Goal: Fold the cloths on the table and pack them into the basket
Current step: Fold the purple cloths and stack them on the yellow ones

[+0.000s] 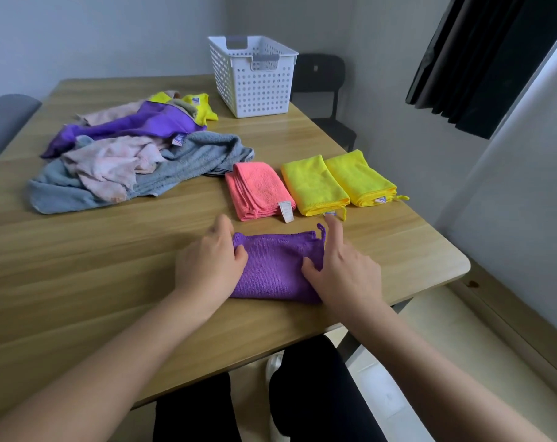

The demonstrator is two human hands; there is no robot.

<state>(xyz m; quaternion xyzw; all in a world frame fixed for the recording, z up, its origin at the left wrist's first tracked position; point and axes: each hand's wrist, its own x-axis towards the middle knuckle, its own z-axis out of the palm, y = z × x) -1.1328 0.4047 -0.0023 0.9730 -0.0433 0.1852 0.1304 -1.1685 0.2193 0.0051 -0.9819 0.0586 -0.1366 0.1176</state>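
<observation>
Folded purple cloth [275, 269] lies directly between the hands: left hand [210, 260] pinches one side edge, right hand [344, 271] presses the other, fingers straight.

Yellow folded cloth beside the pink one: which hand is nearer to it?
Right. The right hand rests on the purple cloth, its forefinger just below the yellow cloth's near edge. The left hand holds the purple cloth's other side, nearer the pink cloth.
</observation>
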